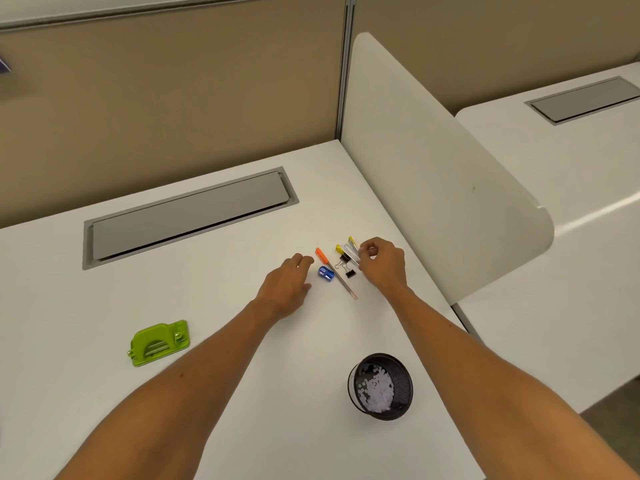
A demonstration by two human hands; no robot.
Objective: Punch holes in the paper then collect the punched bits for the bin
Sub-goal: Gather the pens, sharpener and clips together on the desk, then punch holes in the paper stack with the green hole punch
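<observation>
White punched bits (379,389) are already in the black mesh bin (381,386), lower right of centre; no sheet of paper in view. Green plastic hole punch (160,342) sits at lower left, well apart from both hands.

My right hand (382,263) is curled with fingertips pinched near the yellow-ended clip things (348,249) at centre right; can't tell if it's actually holding anything. My left hand (289,284) is relaxed with fingers loosely curled, holding nothing, just beside the blue sharpener (326,273).

Risks: the bin is light wire mesh, and my right forearm passes close above it, so a knock could tip it and scatter the chads. The bits are tiny and pale on a smooth white desk (207,341), so strays are easy to miss. The thin orange-capped pen (336,273) and black binder clips (347,266) could slide if nudged.
</observation>
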